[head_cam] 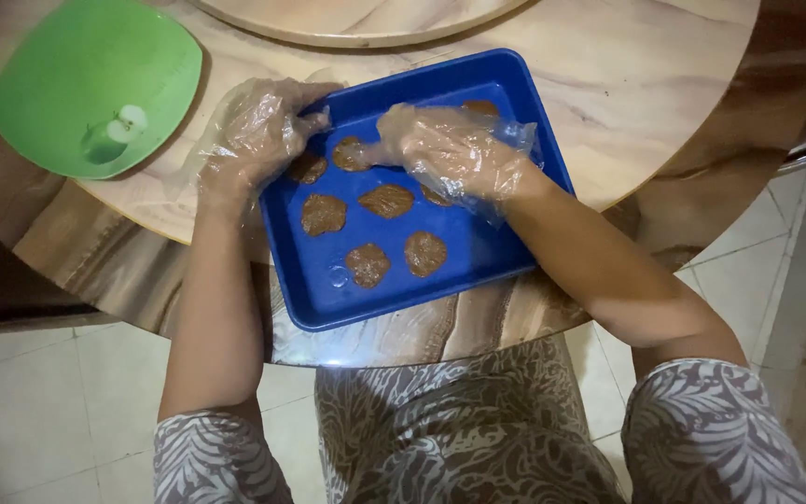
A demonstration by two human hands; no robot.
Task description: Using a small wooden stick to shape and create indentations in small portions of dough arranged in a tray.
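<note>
Patties: flat brown rounds [368, 264] lie in a shallow blue rectangular plastic tray [478, 257] on the round marble-patterned table [664, 75], the nearest ones just below both hands. Left hand [258, 131], in a clear plastic glove, grips the tray's far-left rim, fingers curled over it. Right hand [445, 149], also gloved, is spread flat with its fingers pressing on one patty [349, 154]. Beyond the left hand, further left, rests a green plastic plate [95, 84].
</note>
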